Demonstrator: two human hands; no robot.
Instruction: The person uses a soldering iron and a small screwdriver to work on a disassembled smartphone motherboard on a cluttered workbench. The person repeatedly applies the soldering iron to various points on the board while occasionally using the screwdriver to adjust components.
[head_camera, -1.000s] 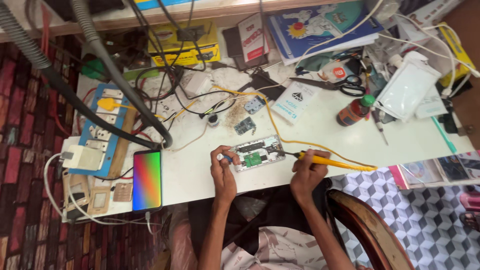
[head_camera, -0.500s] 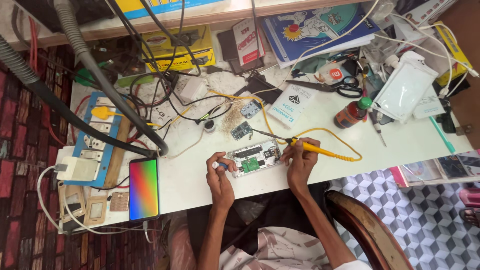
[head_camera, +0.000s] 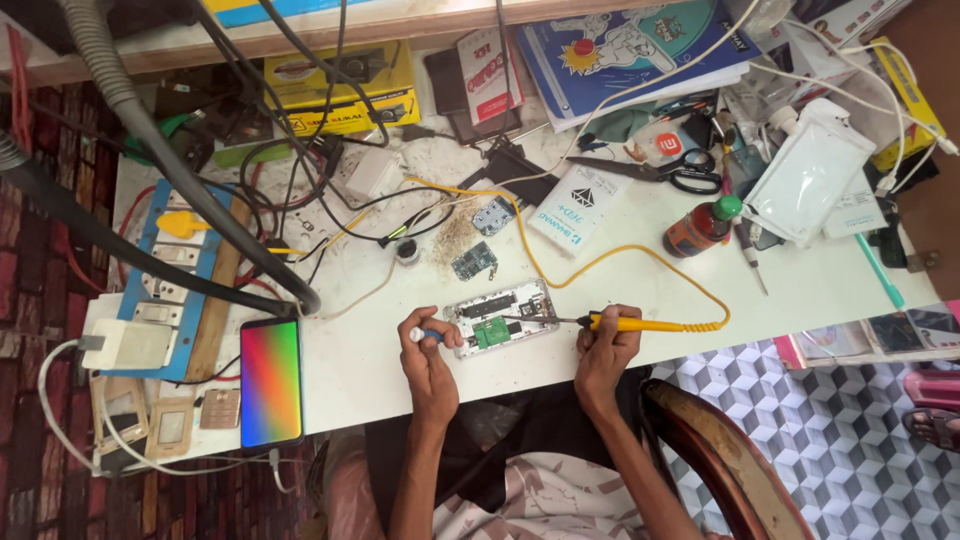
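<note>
The right hand (head_camera: 606, 352) grips a yellow soldering iron (head_camera: 640, 324), tip resting on the opened phone (head_camera: 500, 318) just to its left; the left hand (head_camera: 432, 352) pinches a blue-tipped tool (head_camera: 422, 335), steadying the phone on the bench (head_camera: 380, 370).

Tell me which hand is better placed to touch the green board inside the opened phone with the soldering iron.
The right hand, probably. It holds the yellow soldering iron with the tip over the opened phone, near the green board. The left hand sits at the phone's left edge, pinching a small blue-tipped tool.
</note>
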